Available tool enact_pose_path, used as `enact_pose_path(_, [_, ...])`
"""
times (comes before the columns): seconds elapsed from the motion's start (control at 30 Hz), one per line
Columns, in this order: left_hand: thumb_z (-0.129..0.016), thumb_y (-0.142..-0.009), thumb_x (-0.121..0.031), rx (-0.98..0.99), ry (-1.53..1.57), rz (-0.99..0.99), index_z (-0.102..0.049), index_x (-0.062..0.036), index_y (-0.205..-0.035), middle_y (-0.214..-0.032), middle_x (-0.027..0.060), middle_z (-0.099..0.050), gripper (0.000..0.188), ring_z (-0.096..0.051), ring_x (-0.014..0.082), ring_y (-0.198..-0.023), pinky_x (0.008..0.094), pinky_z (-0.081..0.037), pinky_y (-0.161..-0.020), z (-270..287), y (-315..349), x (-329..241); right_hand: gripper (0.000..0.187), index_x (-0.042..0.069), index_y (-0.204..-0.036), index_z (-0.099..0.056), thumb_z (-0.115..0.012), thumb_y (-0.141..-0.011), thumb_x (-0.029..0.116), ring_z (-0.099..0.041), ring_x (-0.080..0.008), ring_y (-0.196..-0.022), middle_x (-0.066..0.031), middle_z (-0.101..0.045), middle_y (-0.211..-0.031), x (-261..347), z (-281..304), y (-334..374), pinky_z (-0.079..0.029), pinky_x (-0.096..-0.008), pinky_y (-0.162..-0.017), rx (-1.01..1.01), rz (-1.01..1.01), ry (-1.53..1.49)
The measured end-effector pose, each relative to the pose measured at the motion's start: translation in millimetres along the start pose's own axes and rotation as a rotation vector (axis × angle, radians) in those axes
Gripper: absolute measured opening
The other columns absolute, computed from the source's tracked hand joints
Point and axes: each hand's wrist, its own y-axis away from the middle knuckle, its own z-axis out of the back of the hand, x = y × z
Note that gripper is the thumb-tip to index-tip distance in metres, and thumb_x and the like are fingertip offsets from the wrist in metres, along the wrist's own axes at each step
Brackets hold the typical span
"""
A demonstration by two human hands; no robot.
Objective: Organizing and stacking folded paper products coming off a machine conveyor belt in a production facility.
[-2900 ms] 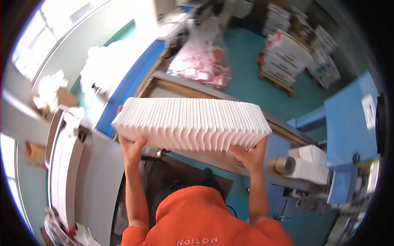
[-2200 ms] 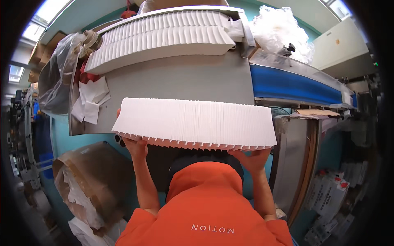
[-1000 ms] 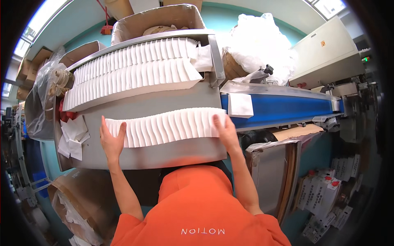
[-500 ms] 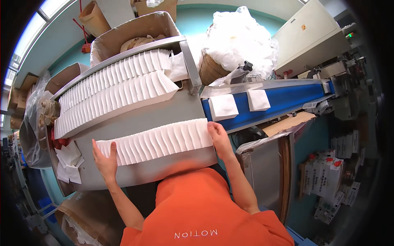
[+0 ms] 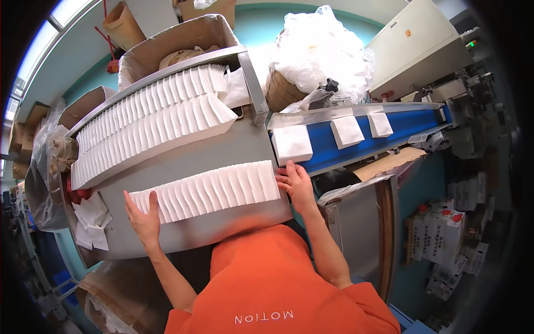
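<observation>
Three folded-paper stacks [image 5: 292,145] sit on the blue conveyor belt [image 5: 322,154] while a long row [image 5: 214,192] remains on the metal table [image 5: 245,147] between a spread left hand [image 5: 144,220] and an unclenched right hand [image 5: 298,186].

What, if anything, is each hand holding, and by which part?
No firm grip shows: the nearest paper row lies on the table, left hand cupped at its left end, right hand by its right end, contact there unclear.
</observation>
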Motion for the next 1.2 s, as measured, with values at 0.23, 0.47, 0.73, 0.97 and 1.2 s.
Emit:
enact_pose_path(0.23, [-0.061, -0.087, -0.060, -0.035, -0.020, 0.004, -0.030, -0.0005, -0.147, -0.142, 0.0277, -0.040, 0.090, -0.041, 0.0440, -0.131, 0.0478, -0.035, -0.107, -5.9, 4.4, -3.7, 0.041, 0.003, -0.115, -0.060, -0.056, -0.097, 0.040, -0.058, -0.0129, -0.085, -0.0025, -0.064, -0.094, -20.6, -35.1, 9.9, -0.047, -0.0281, -0.074, 0.225, -0.017, 0.138])
enact_pose_path(0.47, [-0.063, -0.085, -0.060, 0.004, -0.014, 0.046, -0.030, 0.0008, -0.146, -0.142, 0.0280, -0.041, 0.092, -0.041, 0.0435, -0.131, 0.0464, -0.035, -0.108, 4.3, 8.7, -12.2, 0.038, -0.003, -0.120, -0.053, -0.063, -0.095, 0.025, -0.064, -0.0182, -0.095, -0.0109, -0.061, -0.115, -13.6, 2.4, 6.9, -0.056, -0.0301, -0.077, -0.001, -0.023, -0.206])
enact_pose_path(0.73, [-0.065, -0.084, -0.059, 0.068, 0.014, 0.015, -0.029, 0.0009, -0.147, -0.145, 0.0270, -0.039, 0.094, -0.039, 0.0423, -0.134, 0.0450, -0.034, -0.109, 1.3, 16.4, -24.7, 0.044, 0.002, -0.119, -0.058, -0.059, -0.096, 0.040, -0.062, -0.0194, -0.096, -0.0086, -0.065, -0.105, -10.5, -39.6, 8.9, -0.048, -0.0310, -0.085, 0.165, 0.104, 0.309])
enact_pose_path(0.97, [-0.065, -0.083, -0.061, 0.103, -0.006, 0.079, -0.025, 0.0005, -0.149, -0.146, 0.0270, -0.037, 0.098, -0.038, 0.0420, -0.134, 0.0445, -0.034, -0.109, 6.4, 15.2, -26.5, 0.033, -0.001, -0.120, -0.055, -0.060, -0.096, 0.021, -0.065, -0.0184, -0.095, -0.0097, -0.064, -0.110, -8.6, 7.1, 4.2, -0.057, -0.0329, -0.077, 0.038, -0.103, -0.129])
enact_pose_path(1.2, [-0.067, -0.082, -0.060, 0.173, 0.006, -0.004, -0.023, -0.0001, -0.149, -0.145, 0.0275, -0.038, 0.101, -0.039, 0.0426, -0.133, 0.0448, -0.034, -0.109, 2.6, 22.2, -45.3, 0.053, 0.000, -0.122, -0.056, -0.061, -0.094, 0.044, -0.061, -0.0193, -0.102, -0.0083, -0.064, -0.112, 4.8, -42.5, 16.6, -0.047, -0.0325, -0.090, 0.108, 0.292, 0.693])
